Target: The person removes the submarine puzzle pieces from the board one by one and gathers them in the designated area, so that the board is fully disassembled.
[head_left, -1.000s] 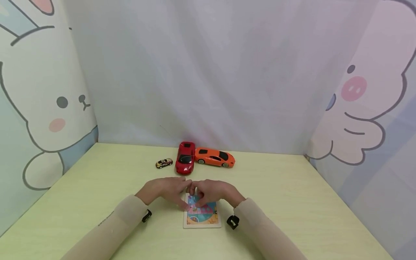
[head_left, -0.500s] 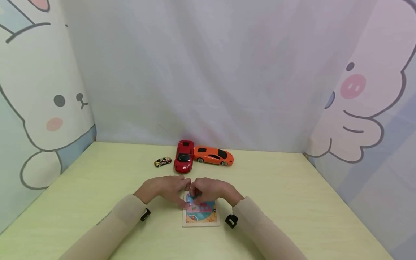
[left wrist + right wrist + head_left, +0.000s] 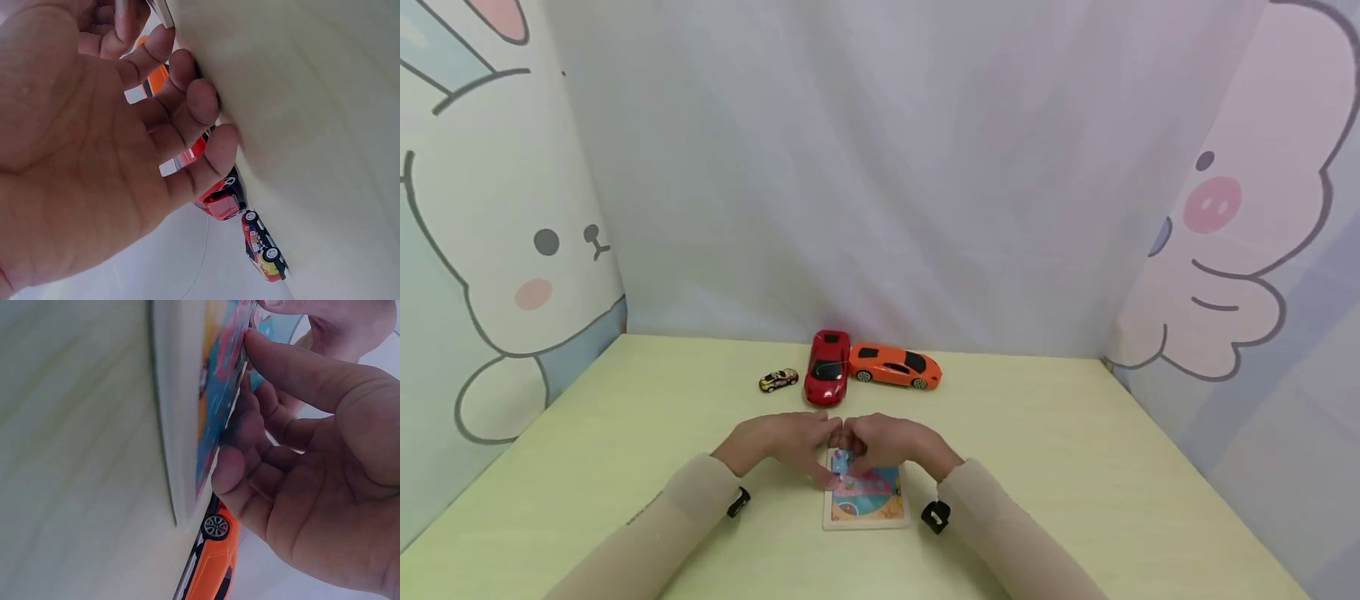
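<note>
A small square picture puzzle with a pale frame and a blue, pink and orange sea picture lies on the table. My right hand bends over its far part and pinches a light blue puzzle piece at the upper left corner. In the right wrist view the thumb lies close along the picture's face. My left hand rests at the puzzle's left side, thumb on the left border. Its loosely bent fingers stand on the table, one fingertip touching the frame's corner. Both hands' fingertips nearly meet.
Behind the hands stand a red toy car, an orange toy car touching it, and a tiny yellow and red toy car to the left. A pale curtain hangs behind the table; cartoon panels flank it.
The right hand's fingers have shifted slightly at the puzzle's upper left, and the light blue piece shows more between the hands. The left hand stays in place. The view bobs slightly.
</note>
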{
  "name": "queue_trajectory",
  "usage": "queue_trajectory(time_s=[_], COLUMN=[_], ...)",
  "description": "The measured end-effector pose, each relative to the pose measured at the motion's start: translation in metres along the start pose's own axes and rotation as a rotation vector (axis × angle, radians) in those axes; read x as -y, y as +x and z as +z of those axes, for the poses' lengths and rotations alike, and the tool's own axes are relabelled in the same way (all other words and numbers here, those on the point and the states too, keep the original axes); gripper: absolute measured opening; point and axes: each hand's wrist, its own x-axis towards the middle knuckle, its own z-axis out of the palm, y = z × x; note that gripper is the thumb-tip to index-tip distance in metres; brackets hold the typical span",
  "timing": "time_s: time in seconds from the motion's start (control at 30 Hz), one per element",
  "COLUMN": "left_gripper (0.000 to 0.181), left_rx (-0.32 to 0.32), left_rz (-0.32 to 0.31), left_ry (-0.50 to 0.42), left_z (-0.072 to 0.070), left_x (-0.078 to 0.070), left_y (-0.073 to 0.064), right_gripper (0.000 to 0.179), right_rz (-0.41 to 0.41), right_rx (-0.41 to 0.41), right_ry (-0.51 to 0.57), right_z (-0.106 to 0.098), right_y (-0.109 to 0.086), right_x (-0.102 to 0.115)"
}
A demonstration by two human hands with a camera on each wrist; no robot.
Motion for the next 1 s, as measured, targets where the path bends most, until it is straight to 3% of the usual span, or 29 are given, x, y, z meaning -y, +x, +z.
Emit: queue_trajectory(time_s=[0.13, 0.3, 0.4, 0.6, 0.77, 1.0], left_gripper=[0.047, 0.045, 0.042, 0.049, 0.059, 0.056], left_rx=[0.009, 0.007, 0.005, -0.008, -0.019, -0.028], left_rz=[-0.019, 0.005, 0.024, 0.05, 0.058, 0.035], left_ry=[-0.002, 0.018, 0.027, 0.018, 0.083, 0.086], left_z=[0.0, -0.001, 0.001, 0.007, 0.013, 0.007], left_x=[-0.001, 0.002, 0.005, 0.006, 0.0, -0.001], left_y=[0.0, 0.004, 0.006, 0.001, -0.008, -0.007], right_gripper=[0.012, 0.012, 0.012, 0.011, 0.009, 0.009], right_rz=[-0.077, -0.197, -0.225, -0.18, -0.17, -0.106], right_rx=[0.01, 0.034, 0.018, -0.019, 0.009, 0.027], right_ry=[0.031, 0.055, 0.059, 0.093, 0.118, 0.066], right_z=[-0.007, -0.019, -0.024, -0.026, -0.027, -0.039], right_y=[-0.002, -0.008, -0.013, -0.023, -0.03, -0.036], right_x=[-0.009, -0.021, -0.029, -0.042, -0.047, -0.056])
